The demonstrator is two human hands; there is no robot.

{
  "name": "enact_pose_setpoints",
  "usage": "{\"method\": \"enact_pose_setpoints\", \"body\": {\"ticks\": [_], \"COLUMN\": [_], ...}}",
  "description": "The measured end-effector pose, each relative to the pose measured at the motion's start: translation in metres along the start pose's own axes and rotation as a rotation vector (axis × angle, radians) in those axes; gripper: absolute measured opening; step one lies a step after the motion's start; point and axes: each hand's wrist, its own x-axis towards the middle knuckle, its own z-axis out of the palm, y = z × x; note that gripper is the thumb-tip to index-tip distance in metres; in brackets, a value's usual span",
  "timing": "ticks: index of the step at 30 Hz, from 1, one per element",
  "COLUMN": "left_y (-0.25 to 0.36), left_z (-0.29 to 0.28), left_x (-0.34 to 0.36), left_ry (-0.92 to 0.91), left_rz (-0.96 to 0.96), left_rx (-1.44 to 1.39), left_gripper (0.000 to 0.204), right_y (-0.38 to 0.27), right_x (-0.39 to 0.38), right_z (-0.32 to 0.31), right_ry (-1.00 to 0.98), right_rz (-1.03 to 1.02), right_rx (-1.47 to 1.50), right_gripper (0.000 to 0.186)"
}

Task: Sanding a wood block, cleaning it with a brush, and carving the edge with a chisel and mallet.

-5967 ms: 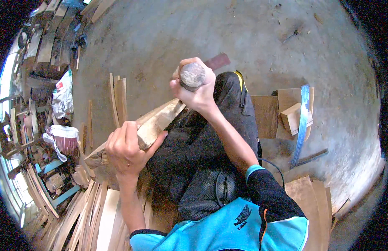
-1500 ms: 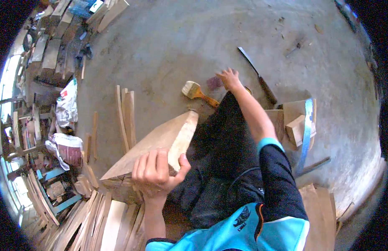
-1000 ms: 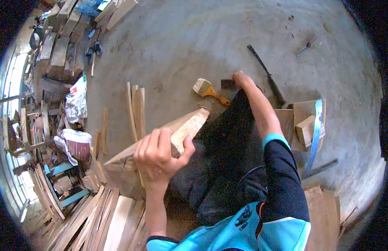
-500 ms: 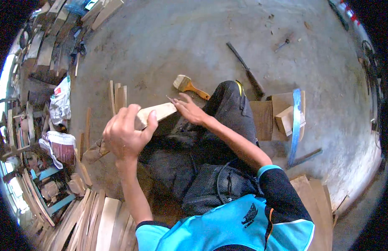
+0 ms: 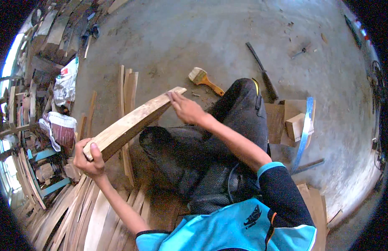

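A long, slightly curved piece of wood [image 5: 129, 119] slants across in front of me, pale on top and darker along its side. My left hand [image 5: 90, 158] grips its near left end, thumb on one side and fingers round the other. At the far right end, my right hand [image 5: 187, 109] presses its fingertips on the upper face. Under those fingertips shows the edge of a thin brownish sheet [image 5: 169, 96], which looks like folded sandpaper; most of it is hidden. My crossed legs [image 5: 181, 146] in dark trousers lie beneath the wood.
A wide paintbrush [image 5: 208, 84] and a dark-handled chisel-like tool [image 5: 267, 81] lie on the floor ahead. Cardboard with a wooden block [image 5: 295, 126] and a blue strip [image 5: 303, 136] is at right. Wooden strips [image 5: 93, 213] and white bags [image 5: 66, 81] crowd the left.
The wood has swung from pointing toward me to lying slantwise, its length now visible. My left hand has moved down and left with its end; the right hand stays near the far end.
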Motion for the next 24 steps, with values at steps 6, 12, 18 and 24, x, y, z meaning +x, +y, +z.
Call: {"method": "enact_pose_setpoints", "body": {"ticks": [6,12,18,24], "left_y": [-0.023,-0.053,-0.059,-0.087], "left_z": [-0.015,-0.013,-0.014,-0.026], "left_x": [-0.002,-0.004,0.000,-0.014], "left_ry": [0.010,0.047,0.071,0.104], "left_rz": [-0.030,-0.027,-0.020,-0.038], "left_rx": [0.016,-0.023,-0.041,-0.021], "left_gripper": [0.023,0.026,0.028,0.025], "right_y": [-0.081,-0.037,0.027,-0.036], "right_x": [-0.018,-0.005,0.007,-0.012], "right_z": [-0.017,-0.001,-0.008,0.007], "right_ry": [-0.032,-0.083,0.074,-0.095], "right_rz": [-0.131,-0.009,0.256,0.063], "right_rx": [0.093,0.051,0.012,-0.041], "right_gripper": [0.071,0.074,0.070,0.071]}}
